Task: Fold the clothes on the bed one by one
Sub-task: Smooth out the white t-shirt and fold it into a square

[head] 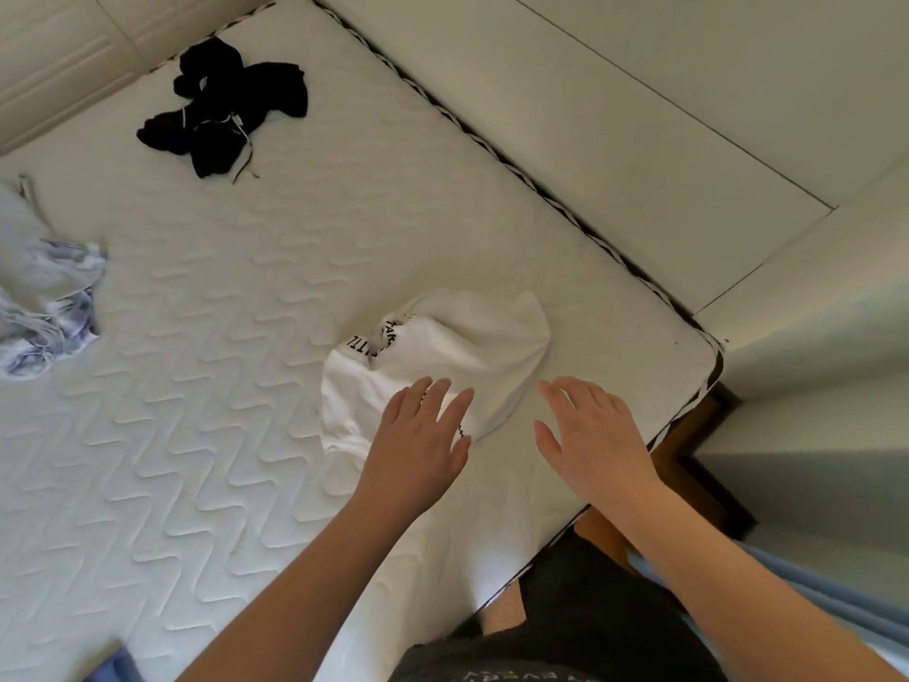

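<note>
White quilted fabric is covering the bed (206,386), and every place below is being told relative to the white garment (442,356) bunched near the bed's right edge. Far to its left, at the frame's edge, a pale blue-and-white patterned garment (46,302) is lying crumpled and is partly cut off by the picture. Up and to the left of the white garment, well apart from it, a black garment (224,105) with thin light cords is sitting in a heap close to the headboard side. The white garment itself is lying rumpled with black lettering showing at a fold on its upper left (the letters are too broken up by the creases to read). The left hand (423,445) is resting over the garment's lower edge, its fingers straight and loosely together, holding nothing. Just to the right of the garment, the right hand (590,435) is hanging over bare mattress beside it, fingers spread and straight, also gripping nothing; whether it is touching the bed cannot be told.
</note>
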Demonstrator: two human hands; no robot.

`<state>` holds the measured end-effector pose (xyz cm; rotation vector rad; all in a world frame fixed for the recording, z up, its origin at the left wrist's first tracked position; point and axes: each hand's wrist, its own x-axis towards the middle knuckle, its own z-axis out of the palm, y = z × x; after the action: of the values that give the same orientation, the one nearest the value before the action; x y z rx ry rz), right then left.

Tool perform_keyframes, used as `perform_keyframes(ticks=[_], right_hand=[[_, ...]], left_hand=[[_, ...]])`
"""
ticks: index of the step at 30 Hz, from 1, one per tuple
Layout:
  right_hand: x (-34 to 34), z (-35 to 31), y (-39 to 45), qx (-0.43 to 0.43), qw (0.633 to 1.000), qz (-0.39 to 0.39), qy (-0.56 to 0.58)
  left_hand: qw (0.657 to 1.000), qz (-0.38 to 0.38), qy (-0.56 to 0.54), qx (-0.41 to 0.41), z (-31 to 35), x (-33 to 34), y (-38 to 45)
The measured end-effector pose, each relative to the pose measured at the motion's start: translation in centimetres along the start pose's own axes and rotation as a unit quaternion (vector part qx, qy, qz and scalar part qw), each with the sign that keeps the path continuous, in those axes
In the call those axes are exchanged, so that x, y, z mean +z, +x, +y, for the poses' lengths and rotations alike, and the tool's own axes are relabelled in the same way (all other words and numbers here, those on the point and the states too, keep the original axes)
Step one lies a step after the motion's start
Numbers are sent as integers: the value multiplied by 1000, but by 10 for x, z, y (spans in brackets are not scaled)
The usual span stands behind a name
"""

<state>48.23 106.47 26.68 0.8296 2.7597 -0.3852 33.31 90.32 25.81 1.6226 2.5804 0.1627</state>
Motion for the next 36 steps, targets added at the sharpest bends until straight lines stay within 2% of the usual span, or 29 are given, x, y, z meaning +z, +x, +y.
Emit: perform_keyframes(ticks=[5, 10, 13, 21, 26, 30, 32, 36], right_hand=[[15, 57, 112, -21, 1000, -8, 7], [62, 86, 210, -26, 995, -92, -14], [93, 98, 249, -23, 992, -122, -12], [153, 120, 334, -36, 992, -118, -6], [179, 122, 360, -26, 979, -200, -2], [196, 122, 350, -17, 979, -202, -27], [201, 125, 338, -24, 974, -224, -25], [204, 123, 306, -44, 960, -266, 71]], left_hand=[[997, -64, -32, -26, 1, 65, 90], [986, -141, -49, -80, -12, 137, 152], [980, -160, -60, -99, -26, 174, 186], [963, -246, -17, -107, -71, 251, 258], [902, -345, -98, -241, -90, 274, 273], [884, -429, -22, -183, -89, 280, 251], [882, -433, -19, -184, -86, 281, 233], [873, -430, -65, -221, -74, 270, 192]])
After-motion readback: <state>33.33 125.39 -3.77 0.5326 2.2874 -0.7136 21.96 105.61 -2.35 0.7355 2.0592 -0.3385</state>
